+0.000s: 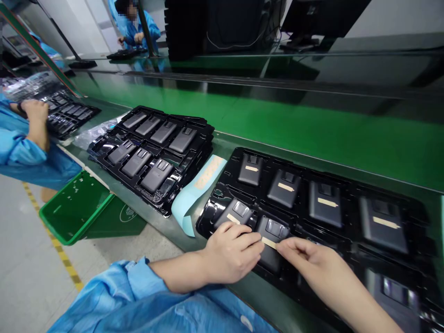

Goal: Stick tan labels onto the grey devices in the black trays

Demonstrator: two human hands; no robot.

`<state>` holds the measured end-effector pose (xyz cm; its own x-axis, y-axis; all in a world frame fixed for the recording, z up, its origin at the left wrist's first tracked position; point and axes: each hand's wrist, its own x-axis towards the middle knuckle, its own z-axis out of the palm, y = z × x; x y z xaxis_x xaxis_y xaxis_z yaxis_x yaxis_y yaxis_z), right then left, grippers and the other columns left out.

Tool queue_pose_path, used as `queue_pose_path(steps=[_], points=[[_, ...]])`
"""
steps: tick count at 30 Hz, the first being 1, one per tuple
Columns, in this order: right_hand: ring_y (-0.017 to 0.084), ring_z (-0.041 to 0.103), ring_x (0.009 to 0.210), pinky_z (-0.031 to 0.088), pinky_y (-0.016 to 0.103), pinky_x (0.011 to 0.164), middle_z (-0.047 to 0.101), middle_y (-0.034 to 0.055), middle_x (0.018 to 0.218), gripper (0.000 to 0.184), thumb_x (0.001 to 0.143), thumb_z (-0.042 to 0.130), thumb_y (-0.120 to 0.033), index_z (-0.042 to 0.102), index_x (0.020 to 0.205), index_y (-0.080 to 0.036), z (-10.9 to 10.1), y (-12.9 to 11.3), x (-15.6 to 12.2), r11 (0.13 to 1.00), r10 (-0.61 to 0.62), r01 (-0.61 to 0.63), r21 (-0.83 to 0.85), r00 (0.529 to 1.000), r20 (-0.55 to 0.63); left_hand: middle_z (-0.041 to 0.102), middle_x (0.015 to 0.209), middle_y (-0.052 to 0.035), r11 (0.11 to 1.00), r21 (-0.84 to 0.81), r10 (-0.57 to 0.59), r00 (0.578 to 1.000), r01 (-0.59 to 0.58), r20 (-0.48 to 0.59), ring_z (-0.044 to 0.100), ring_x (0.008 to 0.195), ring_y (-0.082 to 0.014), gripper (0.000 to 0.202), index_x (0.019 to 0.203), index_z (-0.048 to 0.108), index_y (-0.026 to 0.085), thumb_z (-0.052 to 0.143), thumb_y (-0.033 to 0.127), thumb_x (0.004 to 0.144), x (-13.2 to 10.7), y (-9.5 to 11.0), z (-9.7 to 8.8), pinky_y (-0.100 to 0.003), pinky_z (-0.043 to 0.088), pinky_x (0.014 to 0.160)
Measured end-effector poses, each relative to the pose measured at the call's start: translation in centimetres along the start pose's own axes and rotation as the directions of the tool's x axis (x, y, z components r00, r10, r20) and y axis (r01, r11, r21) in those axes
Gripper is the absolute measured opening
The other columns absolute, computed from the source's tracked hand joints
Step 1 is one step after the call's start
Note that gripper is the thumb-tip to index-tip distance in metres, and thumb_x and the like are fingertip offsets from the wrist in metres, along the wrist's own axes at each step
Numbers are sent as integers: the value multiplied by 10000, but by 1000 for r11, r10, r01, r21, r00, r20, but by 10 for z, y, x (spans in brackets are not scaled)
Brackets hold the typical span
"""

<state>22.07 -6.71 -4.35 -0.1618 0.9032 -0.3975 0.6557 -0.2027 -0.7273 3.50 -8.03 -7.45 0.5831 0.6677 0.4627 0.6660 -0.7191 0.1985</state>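
Observation:
A black moulded tray (225, 194) lies before me and holds several dark grey devices, most with a tan tape strip across them. Both hands meet over the front-row device (274, 231). My left hand (232, 252) rests on the tray with its fingertips pressed on the left end of a tan tape strip (268, 242). My right hand (308, 259) pinches the strip's right end against the device. A pale blue backing sheet (197, 194) with tape pieces lies just left of the tray.
A stack of black trays (152, 148) with untaped devices sits to the left. A green conveyor belt (312, 125) runs behind. A green bin (76, 208) stands on the floor. A co-worker's sleeve (21, 148) is at far left, and another person (135, 27) stands beyond.

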Motion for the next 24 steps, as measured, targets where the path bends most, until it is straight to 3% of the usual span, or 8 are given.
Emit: queue_pose_path(steps=[7,14,24], points=[[151,468,472,381,233,411,522,11,527,375,661,484,-548,590,552,-205,-5,7,3,996,44,-50,79,996,76,610,992,-34,1000,-7,5,1000,-5,23,506,915,-142,247,960,573,159,366,225,844,1,1,-2,-277,390,744],[157,484,515,385,238,455,553,12,560,404,627,473,-591,616,573,-217,-8,6,8,993,105,-110,52,990,95,622,969,-6,1000,-23,2,995,-4,-99,511,877,-136,231,909,582,151,368,218,851,2,1,-2,-272,380,721],[145,467,490,377,233,435,553,10,553,385,608,492,-580,618,569,-218,-7,5,4,982,165,-173,69,980,110,622,977,-19,1000,-16,2,1000,-2,-24,511,899,-139,266,920,589,162,336,214,856,2,1,-3,-269,380,728]])
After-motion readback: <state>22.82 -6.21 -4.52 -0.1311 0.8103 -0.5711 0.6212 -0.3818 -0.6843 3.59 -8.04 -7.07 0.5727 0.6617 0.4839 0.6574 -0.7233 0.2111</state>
